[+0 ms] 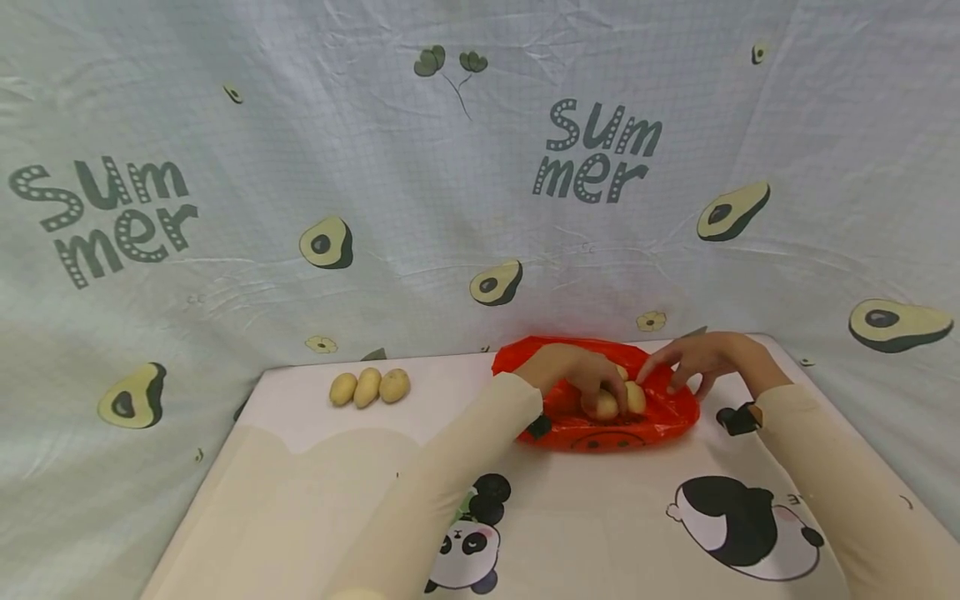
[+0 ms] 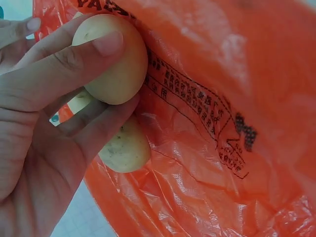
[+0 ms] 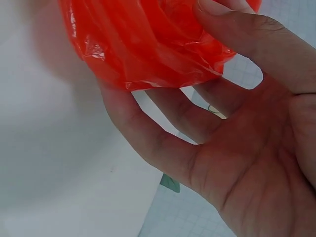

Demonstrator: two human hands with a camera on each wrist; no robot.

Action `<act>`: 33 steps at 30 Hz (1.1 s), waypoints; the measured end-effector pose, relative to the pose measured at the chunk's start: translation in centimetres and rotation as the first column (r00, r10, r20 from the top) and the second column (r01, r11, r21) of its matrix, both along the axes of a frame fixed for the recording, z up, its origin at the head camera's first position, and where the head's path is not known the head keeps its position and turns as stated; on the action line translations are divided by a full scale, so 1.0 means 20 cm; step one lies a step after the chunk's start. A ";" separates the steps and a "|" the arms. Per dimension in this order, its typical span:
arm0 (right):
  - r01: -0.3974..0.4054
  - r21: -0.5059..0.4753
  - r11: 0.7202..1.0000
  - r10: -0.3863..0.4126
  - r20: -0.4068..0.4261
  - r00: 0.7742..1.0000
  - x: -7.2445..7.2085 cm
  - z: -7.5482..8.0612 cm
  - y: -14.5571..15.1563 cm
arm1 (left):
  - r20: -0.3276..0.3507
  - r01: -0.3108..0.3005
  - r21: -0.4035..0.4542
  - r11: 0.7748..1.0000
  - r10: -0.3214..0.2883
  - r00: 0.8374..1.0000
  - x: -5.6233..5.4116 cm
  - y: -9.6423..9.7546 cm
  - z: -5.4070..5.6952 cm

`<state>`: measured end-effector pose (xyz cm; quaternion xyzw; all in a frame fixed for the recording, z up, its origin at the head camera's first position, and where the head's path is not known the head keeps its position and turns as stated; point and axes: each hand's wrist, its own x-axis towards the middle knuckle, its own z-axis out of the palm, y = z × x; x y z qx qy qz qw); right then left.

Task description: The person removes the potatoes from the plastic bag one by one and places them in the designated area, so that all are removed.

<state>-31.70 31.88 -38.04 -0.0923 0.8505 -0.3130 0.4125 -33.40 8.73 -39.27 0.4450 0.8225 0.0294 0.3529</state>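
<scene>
A red plastic bag lies on the table with its mouth spread and several potatoes inside. My left hand reaches into it and grips a potato between thumb and fingers. Just below that one, another potato rests against the bag in the left wrist view. At the bag's right end, my right hand holds the rim, thumb on the plastic and the other fingers curved beneath it. How many potatoes the bag contains is partly hidden by the left hand.
Three potatoes sit in a row at the table's back left. The light tabletop carries printed panda figures. Directly behind its far edge hangs a pale cloth with avocado prints.
</scene>
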 end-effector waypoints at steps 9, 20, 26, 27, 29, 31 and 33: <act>0.019 -0.012 1.000 -0.019 -0.018 1.000 0.00 -0.03 -0.01 | -0.175 0.234 0.093 0.968 -0.215 0.961 -0.01 -0.09 -0.02; 0.025 -0.015 1.000 -0.026 -0.035 0.999 0.02 -0.04 0.00 | -0.239 0.260 0.251 0.933 -0.201 0.950 0.02 -0.21 0.01; 0.041 -0.016 0.999 -0.041 -0.041 0.998 0.04 -0.05 0.00 | -0.269 0.254 0.306 0.918 -0.173 0.948 0.06 -0.27 0.07; 0.043 -0.015 0.999 -0.044 -0.043 0.998 0.05 -0.05 0.01 | -0.267 0.247 0.311 0.918 -0.166 0.949 0.07 -0.28 0.08; 0.048 -0.014 0.999 -0.048 -0.048 0.998 0.05 -0.06 0.01 | -0.253 0.223 0.328 0.918 -0.142 0.957 0.09 -0.30 0.10; 0.050 -0.011 0.999 -0.050 -0.051 0.997 0.05 -0.06 0.02 | -0.234 0.192 0.347 0.918 -0.114 0.966 0.11 -0.32 0.12; 0.051 -0.011 0.999 -0.052 -0.054 0.997 0.06 -0.07 0.03 | -0.234 0.187 0.364 0.912 -0.104 0.967 0.13 -0.34 0.14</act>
